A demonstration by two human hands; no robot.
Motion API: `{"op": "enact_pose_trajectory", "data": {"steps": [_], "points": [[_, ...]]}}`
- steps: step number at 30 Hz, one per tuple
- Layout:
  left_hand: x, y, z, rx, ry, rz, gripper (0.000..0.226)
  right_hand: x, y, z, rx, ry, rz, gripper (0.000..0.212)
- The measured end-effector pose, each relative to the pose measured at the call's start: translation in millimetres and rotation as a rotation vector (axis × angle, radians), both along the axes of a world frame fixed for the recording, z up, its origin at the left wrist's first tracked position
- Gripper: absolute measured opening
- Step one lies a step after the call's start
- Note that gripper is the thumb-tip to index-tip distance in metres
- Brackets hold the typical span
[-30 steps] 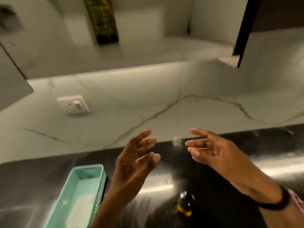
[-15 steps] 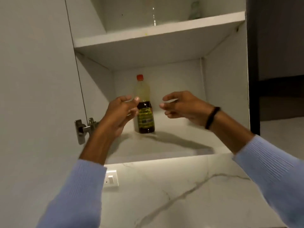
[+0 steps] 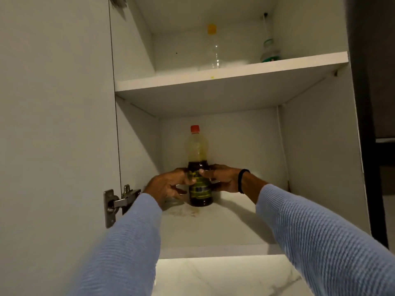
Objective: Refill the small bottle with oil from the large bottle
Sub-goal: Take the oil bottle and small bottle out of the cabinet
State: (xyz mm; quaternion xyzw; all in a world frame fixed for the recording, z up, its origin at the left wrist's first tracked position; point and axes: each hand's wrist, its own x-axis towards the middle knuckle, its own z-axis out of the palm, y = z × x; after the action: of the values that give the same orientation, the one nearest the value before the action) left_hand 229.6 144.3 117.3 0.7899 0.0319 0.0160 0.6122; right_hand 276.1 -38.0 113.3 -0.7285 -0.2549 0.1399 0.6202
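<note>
The large bottle [image 3: 198, 167], red cap, dark oil in lower half, stands upright at the back of the lower shelf [image 3: 224, 227] of an open cabinet. Left hand [image 3: 168, 185] closes on its left side, right hand [image 3: 220, 178] on its right side, both at label level, fingers wrapping it. Above the bottle, on the upper shelf [image 3: 230, 75], a clear bottle w/ yellow cap [image 3: 213, 50]. Left of the bottle, the door hinge [image 3: 116, 202].

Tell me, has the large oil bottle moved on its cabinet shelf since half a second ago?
No. The large bottle stands upright at the back of the lower shelf, as before; only the hands closed in on it.
</note>
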Motion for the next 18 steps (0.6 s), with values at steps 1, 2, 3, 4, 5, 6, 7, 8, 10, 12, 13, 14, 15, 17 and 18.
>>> {"op": "enact_pose_trajectory", "data": {"steps": [1, 2, 3, 4, 5, 6, 7, 8, 10, 12, 13, 14, 15, 17, 18], "points": [[-1, -2, -1, -0.02, 0.004, -0.015, 0.046, 2, 2, -2, 0.002, 0.003, 0.01, 0.047], [1, -4, -3, -0.043, 0.004, -0.02, 0.044, 3, 3, -3, -0.005, 0.002, 0.017, 0.048], [2, -5, -4, -0.062, 0.005, -0.015, 0.041, 1, 3, -4, -0.013, -0.002, 0.021, 0.044], [4, -5, -5, -0.069, -0.001, -0.014, 0.039, 0, 3, -4, -0.02, -0.004, 0.026, 0.035], [5, -6, -5, -0.067, 0.0, -0.014, 0.038, 0, 2, -4, -0.025, -0.002, 0.03, 0.028], [6, -5, -5, -0.062, 0.001, -0.016, 0.037, 0, 1, -5, -0.035, -0.007, 0.03, 0.024], [4, -6, -4, -0.058, 0.003, -0.021, 0.036, 0, 0, -5, -0.045, -0.015, 0.028, 0.024], [1, -6, -3, -0.057, -0.001, -0.024, 0.035, -3, -1, -4, -0.053, -0.02, 0.025, 0.025], [-8, -9, -2, -0.046, -0.007, -0.033, 0.033, -10, -3, -2, -0.064, -0.018, 0.027, 0.027], [-19, -11, -2, -0.052, -0.017, -0.044, 0.03, -18, -5, -2, -0.076, -0.019, 0.044, 0.023], [-26, -12, -2, -0.047, -0.02, -0.051, 0.029, -22, -7, -3, -0.077, -0.02, 0.053, 0.019], [-33, -13, -4, -0.036, -0.028, -0.053, 0.028, -26, -10, -4, -0.08, -0.023, 0.059, 0.019], [-40, -14, -5, -0.028, -0.039, -0.049, 0.027, -31, -12, -5, -0.086, -0.027, 0.061, 0.022], [-55, -17, -9, -0.027, -0.072, -0.018, 0.023, -42, -17, -9, -0.095, -0.038, 0.057, 0.033], [-64, -20, -11, -0.029, -0.095, 0.004, 0.022, -48, -18, -11, -0.088, -0.044, 0.051, 0.041]]}}
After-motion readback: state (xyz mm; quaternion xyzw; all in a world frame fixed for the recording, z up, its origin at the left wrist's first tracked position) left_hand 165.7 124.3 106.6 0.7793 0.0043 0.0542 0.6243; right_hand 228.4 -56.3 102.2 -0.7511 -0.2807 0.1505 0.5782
